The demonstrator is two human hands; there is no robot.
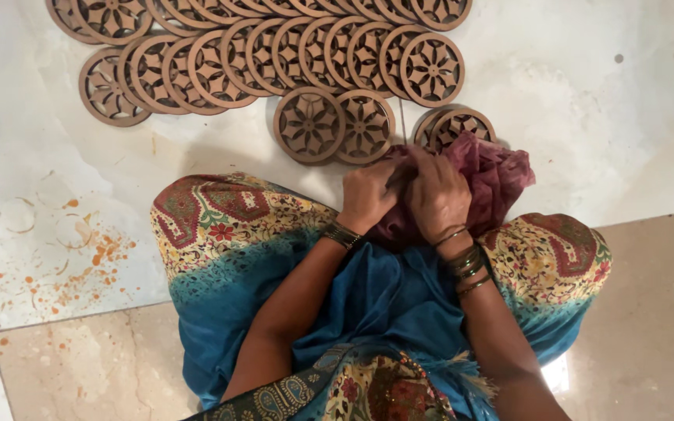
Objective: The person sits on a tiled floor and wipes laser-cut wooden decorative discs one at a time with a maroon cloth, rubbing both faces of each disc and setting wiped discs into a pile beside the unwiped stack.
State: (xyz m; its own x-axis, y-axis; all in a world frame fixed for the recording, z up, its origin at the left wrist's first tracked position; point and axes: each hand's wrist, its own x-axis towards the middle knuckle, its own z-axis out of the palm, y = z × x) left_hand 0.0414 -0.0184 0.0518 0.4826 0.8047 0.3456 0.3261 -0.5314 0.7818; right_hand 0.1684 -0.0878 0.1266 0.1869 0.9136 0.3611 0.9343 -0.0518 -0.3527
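I sit on the floor with my knees apart under blue and patterned cloth. My left hand (368, 193) and my right hand (437, 195) are pressed together in front of me, both closed on a crumpled maroon cloth (493, 178). Whatever lies inside the cloth is hidden. Just beyond my hands lie round brown wooden discs with cut-out flower patterns; the nearest are a pair (335, 125) and a small stack (457, 125) partly covered by the cloth.
Several more fretwork discs lie in overlapping rows (274, 54) across the far floor. The floor is pale marble tile, with orange stains and ring marks (79, 249) at my left.
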